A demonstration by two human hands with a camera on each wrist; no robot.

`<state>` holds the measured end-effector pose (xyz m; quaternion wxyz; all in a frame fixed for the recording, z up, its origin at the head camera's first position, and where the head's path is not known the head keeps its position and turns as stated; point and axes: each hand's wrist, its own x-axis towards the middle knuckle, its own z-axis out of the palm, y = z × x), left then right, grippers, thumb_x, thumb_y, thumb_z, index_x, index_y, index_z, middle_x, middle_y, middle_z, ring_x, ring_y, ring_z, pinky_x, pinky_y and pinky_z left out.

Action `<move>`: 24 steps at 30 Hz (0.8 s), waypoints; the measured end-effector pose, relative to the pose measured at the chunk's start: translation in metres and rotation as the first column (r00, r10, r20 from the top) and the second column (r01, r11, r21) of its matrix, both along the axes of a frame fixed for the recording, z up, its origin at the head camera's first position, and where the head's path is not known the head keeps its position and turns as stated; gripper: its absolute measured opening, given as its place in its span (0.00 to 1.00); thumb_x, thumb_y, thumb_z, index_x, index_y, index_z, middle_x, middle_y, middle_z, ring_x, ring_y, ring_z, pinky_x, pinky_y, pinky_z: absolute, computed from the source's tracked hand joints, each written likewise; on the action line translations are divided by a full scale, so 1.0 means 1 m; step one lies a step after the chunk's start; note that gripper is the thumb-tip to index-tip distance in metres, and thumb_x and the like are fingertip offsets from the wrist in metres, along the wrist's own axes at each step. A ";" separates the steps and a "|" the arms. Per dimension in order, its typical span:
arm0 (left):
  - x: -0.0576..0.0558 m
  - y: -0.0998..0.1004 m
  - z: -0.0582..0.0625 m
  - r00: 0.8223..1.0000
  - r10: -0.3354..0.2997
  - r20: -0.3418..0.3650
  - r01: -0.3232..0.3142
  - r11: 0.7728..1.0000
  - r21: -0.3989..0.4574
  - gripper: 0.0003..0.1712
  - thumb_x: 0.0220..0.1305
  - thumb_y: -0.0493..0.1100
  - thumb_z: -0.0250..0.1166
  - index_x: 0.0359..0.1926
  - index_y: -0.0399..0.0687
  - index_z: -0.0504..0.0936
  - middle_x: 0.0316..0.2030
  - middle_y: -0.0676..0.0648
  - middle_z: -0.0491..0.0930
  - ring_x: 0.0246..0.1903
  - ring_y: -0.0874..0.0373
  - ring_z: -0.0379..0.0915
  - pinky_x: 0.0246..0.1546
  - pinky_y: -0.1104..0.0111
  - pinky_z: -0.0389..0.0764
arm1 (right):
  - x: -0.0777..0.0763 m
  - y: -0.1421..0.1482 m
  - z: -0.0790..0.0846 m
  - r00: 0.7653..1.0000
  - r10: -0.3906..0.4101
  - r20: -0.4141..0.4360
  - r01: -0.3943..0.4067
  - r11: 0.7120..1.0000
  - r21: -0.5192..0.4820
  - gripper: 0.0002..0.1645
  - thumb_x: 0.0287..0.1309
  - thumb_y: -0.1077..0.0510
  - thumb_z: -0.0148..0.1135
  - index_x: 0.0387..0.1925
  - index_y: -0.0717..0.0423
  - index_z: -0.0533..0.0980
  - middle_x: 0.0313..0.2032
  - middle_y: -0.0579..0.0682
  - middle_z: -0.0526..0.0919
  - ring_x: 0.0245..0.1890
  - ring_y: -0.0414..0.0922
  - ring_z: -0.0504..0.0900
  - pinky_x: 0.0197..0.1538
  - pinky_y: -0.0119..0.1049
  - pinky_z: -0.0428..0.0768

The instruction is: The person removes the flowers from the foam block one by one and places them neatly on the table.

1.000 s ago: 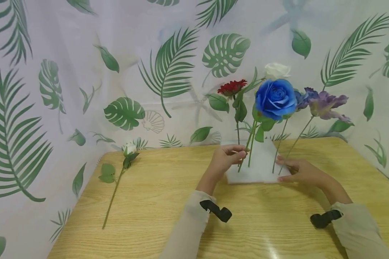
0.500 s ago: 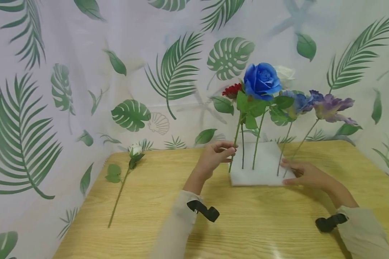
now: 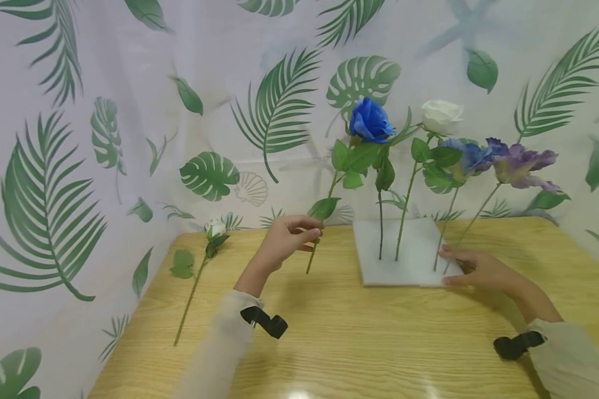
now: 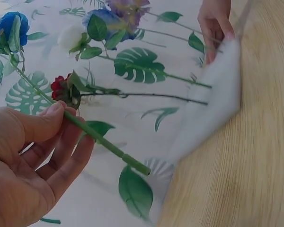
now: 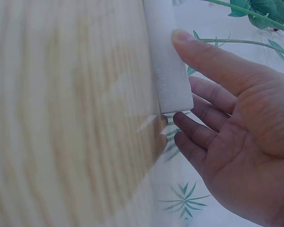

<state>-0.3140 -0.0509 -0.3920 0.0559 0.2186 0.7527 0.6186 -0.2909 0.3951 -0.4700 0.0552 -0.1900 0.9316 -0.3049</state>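
My left hand pinches the stem of a blue artificial rose between thumb and fingers, left of the foam board. The rose leans right, and its cut stem end points down over the table. My right hand grips the right front corner of the white foam board, thumb on one face in the right wrist view. Standing in the board are a white rose, a blue flower, a purple flower and a red flower, whose head is hidden in the head view.
Another white rose with green leaves lies on the left part of the wooden table. Behind the table hangs a white curtain with a leaf print. Each sleeve carries a black wrist camera.
My left hand has moved left with the blue rose, from over the foam board to beside it. My right hand stays at the board's corner. The head view has shifted slightly left.
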 end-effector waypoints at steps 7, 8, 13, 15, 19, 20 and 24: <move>0.006 -0.037 0.006 1.000 -0.009 -0.010 0.008 0.998 -0.067 0.14 0.69 0.34 0.67 0.52 0.31 0.85 0.46 0.32 0.86 0.37 0.60 0.86 0.45 0.56 0.90 | 0.002 -0.001 0.002 1.000 -0.003 0.006 0.003 1.000 -0.009 0.45 0.58 0.50 0.75 0.70 0.67 0.68 0.73 0.69 0.62 0.70 0.74 0.61 0.53 0.07 0.61; 0.008 -0.042 0.007 1.000 -0.011 -0.008 0.010 0.997 -0.077 0.15 0.68 0.34 0.67 0.53 0.30 0.85 0.47 0.32 0.86 0.37 0.60 0.86 0.45 0.56 0.89 | 0.002 -0.001 0.002 1.000 -0.002 0.002 0.003 1.000 -0.006 0.44 0.58 0.50 0.75 0.70 0.66 0.69 0.73 0.69 0.63 0.70 0.74 0.61 0.52 0.07 0.61; 0.014 -0.063 0.008 1.000 -0.026 0.003 0.026 0.991 -0.129 0.17 0.68 0.34 0.67 0.54 0.30 0.84 0.51 0.29 0.83 0.40 0.52 0.88 0.45 0.56 0.90 | 0.002 0.000 0.000 1.000 -0.010 -0.004 0.010 1.000 0.004 0.44 0.58 0.50 0.74 0.69 0.66 0.69 0.72 0.69 0.63 0.69 0.75 0.61 0.51 0.05 0.58; 0.016 -0.069 0.007 1.000 -0.024 0.003 0.024 0.988 -0.155 0.17 0.68 0.34 0.67 0.55 0.30 0.84 0.50 0.29 0.84 0.40 0.51 0.88 0.43 0.57 0.90 | 0.001 0.000 -0.001 1.000 -0.012 -0.005 0.012 1.000 0.007 0.44 0.58 0.49 0.74 0.69 0.66 0.70 0.72 0.69 0.63 0.69 0.74 0.61 0.51 0.06 0.59; 0.019 -0.081 0.002 1.000 -0.008 0.006 0.009 0.983 -0.185 0.16 0.68 0.33 0.66 0.55 0.29 0.83 0.48 0.29 0.84 0.40 0.55 0.87 0.43 0.59 0.90 | -0.001 0.000 -0.002 1.000 -0.013 -0.003 0.013 1.000 0.016 0.44 0.58 0.49 0.74 0.70 0.65 0.69 0.73 0.69 0.63 0.70 0.74 0.62 0.52 0.07 0.61; 0.020 -0.083 0.000 1.000 -0.003 0.009 0.005 0.983 -0.184 0.16 0.69 0.33 0.65 0.55 0.29 0.83 0.48 0.29 0.84 0.40 0.55 0.86 0.42 0.59 0.90 | -0.001 0.000 -0.002 1.000 -0.013 -0.002 0.013 1.000 0.019 0.44 0.58 0.49 0.74 0.70 0.65 0.69 0.73 0.68 0.63 0.70 0.73 0.62 0.52 0.07 0.61; 0.023 -0.091 -0.009 0.999 0.024 0.028 -0.019 0.987 -0.161 0.15 0.70 0.33 0.63 0.54 0.28 0.82 0.47 0.31 0.85 0.42 0.53 0.86 0.43 0.60 0.90 | -0.002 0.000 -0.003 1.000 -0.011 0.003 0.011 1.000 0.017 0.44 0.59 0.49 0.74 0.70 0.65 0.69 0.73 0.68 0.63 0.70 0.74 0.62 0.52 0.07 0.62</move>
